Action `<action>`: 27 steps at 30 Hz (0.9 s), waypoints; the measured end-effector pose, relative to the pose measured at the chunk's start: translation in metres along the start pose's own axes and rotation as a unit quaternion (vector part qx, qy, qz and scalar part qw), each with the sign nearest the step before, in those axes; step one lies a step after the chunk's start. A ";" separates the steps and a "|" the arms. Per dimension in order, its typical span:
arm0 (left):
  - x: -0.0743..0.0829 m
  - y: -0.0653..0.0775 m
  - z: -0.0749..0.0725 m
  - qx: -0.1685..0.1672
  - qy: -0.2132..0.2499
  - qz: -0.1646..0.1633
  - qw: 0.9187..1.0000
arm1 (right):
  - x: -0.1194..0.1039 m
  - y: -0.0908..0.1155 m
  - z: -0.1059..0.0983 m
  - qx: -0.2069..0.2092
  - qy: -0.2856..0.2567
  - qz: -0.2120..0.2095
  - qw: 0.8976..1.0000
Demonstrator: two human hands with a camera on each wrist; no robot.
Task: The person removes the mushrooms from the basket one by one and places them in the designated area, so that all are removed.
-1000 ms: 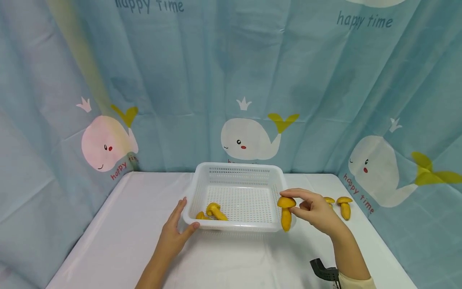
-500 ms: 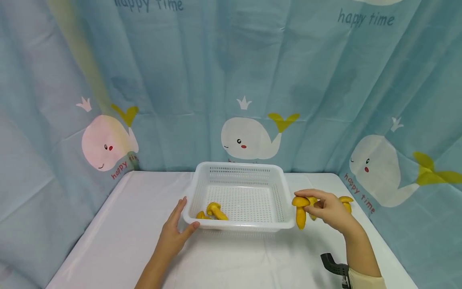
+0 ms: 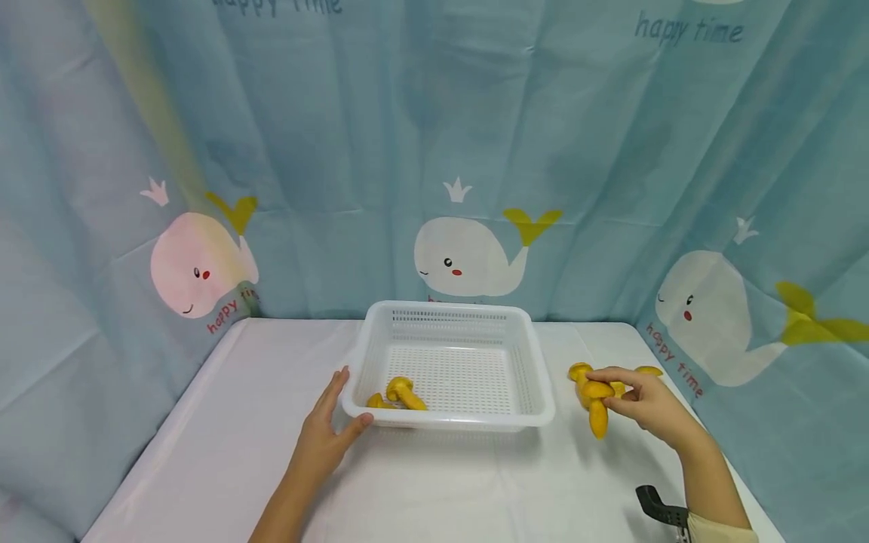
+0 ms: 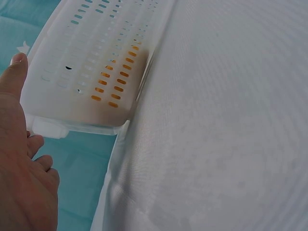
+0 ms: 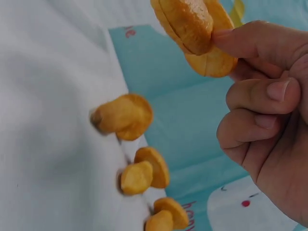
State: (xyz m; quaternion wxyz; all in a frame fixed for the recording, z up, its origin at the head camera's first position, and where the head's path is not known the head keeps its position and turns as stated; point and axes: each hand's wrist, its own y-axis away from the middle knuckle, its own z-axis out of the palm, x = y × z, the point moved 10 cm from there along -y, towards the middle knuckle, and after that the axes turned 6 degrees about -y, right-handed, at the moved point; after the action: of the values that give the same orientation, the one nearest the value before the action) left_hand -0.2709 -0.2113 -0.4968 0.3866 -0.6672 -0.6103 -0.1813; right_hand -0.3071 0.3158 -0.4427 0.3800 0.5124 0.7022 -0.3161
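A white perforated plastic basket (image 3: 468, 421) stands on the table, with two yellow mushrooms, one of them the mushroom (image 3: 406, 394), in its near left corner. My left hand (image 3: 326, 437) holds that corner, thumb on the front rim and fingers along the left side. In the left wrist view, yellow shows through the slots of the basket (image 4: 96, 62). To the basket's right, my right hand (image 3: 645, 403) pinches another yellow mushroom (image 3: 598, 416) by its cap, stem down. Several mushrooms lie near it, including a mushroom (image 5: 126, 117) seen below the fingers in the right wrist view.
The table (image 3: 434, 490) has a white cover. A blue curtain (image 3: 339, 151) printed with whales hangs behind it and along both sides. A black strap-like piece (image 3: 661, 509) sits at my right wrist.
My right hand has moved right and slightly lower with the pinched mushroom, away from the basket's right edge towards the mushrooms on the table. The left hand has stayed on the basket.
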 end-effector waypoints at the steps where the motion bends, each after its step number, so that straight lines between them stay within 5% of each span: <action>1: 0.000 0.000 -0.001 0.000 0.001 0.000 1.000 | 0.005 -0.001 -0.001 0.000 -0.005 0.002 1.000; 13: -0.003 -0.001 0.001 -0.002 0.002 0.000 1.000 | 0.055 -0.008 0.002 -0.030 -0.014 0.045 0.998; 27: -0.003 -0.001 0.003 -0.005 0.009 -0.001 1.000 | 0.069 -0.015 0.011 -0.111 -0.010 0.046 0.993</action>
State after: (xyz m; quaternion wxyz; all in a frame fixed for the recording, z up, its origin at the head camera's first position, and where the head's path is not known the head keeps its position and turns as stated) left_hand -0.2729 -0.2116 -0.5007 0.3889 -0.6670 -0.6062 -0.1909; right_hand -0.3319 0.3355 -0.5069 0.4555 0.4960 0.7047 -0.2235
